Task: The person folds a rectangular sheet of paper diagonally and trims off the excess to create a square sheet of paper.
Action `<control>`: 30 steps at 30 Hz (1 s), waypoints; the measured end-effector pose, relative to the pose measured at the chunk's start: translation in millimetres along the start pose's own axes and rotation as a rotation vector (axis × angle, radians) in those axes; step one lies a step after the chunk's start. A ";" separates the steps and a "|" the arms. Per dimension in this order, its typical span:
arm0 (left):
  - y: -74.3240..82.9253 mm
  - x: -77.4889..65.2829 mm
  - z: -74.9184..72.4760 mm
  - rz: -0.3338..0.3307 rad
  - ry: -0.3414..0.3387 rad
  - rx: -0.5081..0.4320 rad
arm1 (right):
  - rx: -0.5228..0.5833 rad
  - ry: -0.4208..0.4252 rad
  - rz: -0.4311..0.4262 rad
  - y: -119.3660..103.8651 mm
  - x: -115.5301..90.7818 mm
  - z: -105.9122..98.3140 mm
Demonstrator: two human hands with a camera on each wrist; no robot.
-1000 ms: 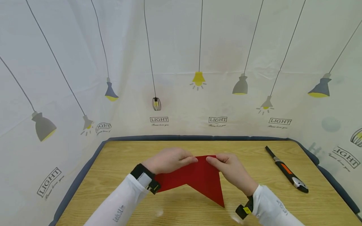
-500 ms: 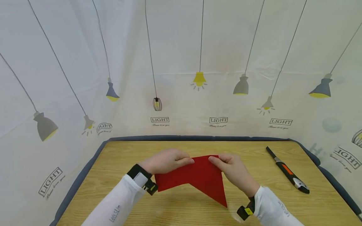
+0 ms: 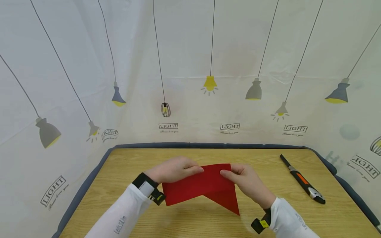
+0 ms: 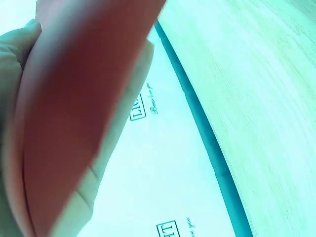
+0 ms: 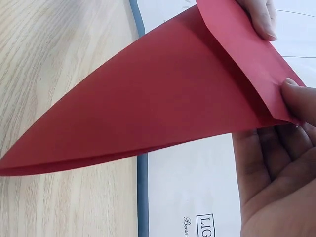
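A folded sheet of red paper (image 3: 193, 186) is held up over the table between both hands. My left hand (image 3: 175, 170) pinches its upper edge left of the middle, thumb in front and fingers hidden behind. At the upper right corner my right hand (image 3: 250, 183) pinches it between thumb and fingers. A front layer hangs down from the top edge, and a pointed part slants out below it at the right. In the right wrist view the red paper (image 5: 133, 98) shows a turned-over strip along its top and a long tapering point. The left wrist view shows the paper (image 4: 74, 113) bowed and blurred.
A utility knife (image 3: 306, 186) with a black and orange handle lies on the right of the wooden table (image 3: 119, 185). A dark blue padded edge (image 3: 190, 145) borders the table, and a white lamp-print curtain (image 3: 190, 59) surrounds it.
The front layer of the paper has come down at the right, with a fold line now showing across the pointed part. My right hand has shifted slightly right and down; the left has barely moved.
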State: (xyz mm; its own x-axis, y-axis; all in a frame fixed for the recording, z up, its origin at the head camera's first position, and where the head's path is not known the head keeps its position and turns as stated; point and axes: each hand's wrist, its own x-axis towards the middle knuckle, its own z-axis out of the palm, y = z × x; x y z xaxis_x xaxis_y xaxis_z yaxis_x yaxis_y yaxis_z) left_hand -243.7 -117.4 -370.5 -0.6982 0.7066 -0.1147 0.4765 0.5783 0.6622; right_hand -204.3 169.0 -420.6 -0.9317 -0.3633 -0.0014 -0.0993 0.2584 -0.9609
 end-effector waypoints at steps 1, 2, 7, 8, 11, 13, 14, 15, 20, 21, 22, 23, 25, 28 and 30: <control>-0.8 -0.6 -0.4 0.002 -0.002 -0.003 | -0.004 0.006 0.000 0.0 -0.4 -0.5; -1.6 -1.1 -0.8 0.002 -0.006 -0.005 | -0.008 0.012 0.003 -0.1 -0.8 -1.1; -4.7 -3.4 -1.2 -0.006 0.006 0.020 | -0.013 0.036 0.027 0.9 -0.4 -1.9; -5.0 -3.5 -1.1 -0.006 0.010 0.028 | -0.013 0.038 0.029 1.3 0.0 -1.7; -5.6 -3.6 -0.8 -0.004 0.020 0.041 | -0.009 0.042 0.018 2.2 0.8 -1.0; -5.9 -3.5 -0.7 -0.004 0.016 0.030 | -0.007 0.042 0.013 2.6 0.7 -0.8; -6.3 -3.6 -0.8 0.000 0.014 0.016 | -0.009 0.042 0.009 2.8 0.5 -0.9; -6.9 -4.1 -1.0 0.001 0.009 -0.004 | -0.008 0.044 0.016 2.8 0.3 -1.1; -9.8 -7.5 -2.5 -0.002 0.008 -0.036 | -0.017 0.061 0.051 4.1 -0.7 -2.9; -10.0 -8.1 -2.5 -0.006 0.012 -0.030 | -0.014 0.063 0.060 4.1 -0.8 -3.1; -9.9 -8.3 -2.5 -0.010 0.017 -0.019 | -0.015 0.064 0.059 4.3 -0.8 -3.1; -9.5 -8.6 -2.3 -0.013 0.021 -0.014 | -0.015 0.063 0.056 4.6 -0.7 -3.0; -9.5 -8.9 -1.8 -0.024 0.020 -0.026 | -0.013 0.066 0.054 4.6 -0.9 -2.6; -10.8 -9.0 -1.3 -0.035 0.010 -0.063 | -0.015 0.060 0.043 4.2 -1.2 -2.6; -12.6 -9.3 -1.4 -0.034 0.003 -0.079 | -0.016 0.059 0.036 3.6 -1.9 -3.3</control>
State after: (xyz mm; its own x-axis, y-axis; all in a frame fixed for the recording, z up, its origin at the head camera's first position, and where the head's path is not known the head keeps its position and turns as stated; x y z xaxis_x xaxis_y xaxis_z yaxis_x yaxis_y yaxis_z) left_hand -244.0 -131.9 -376.7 -0.7149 0.6859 -0.1361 0.4089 0.5679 0.7143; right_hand -204.1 173.6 -423.1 -0.9537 -0.3000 -0.0194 -0.0702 0.2849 -0.9560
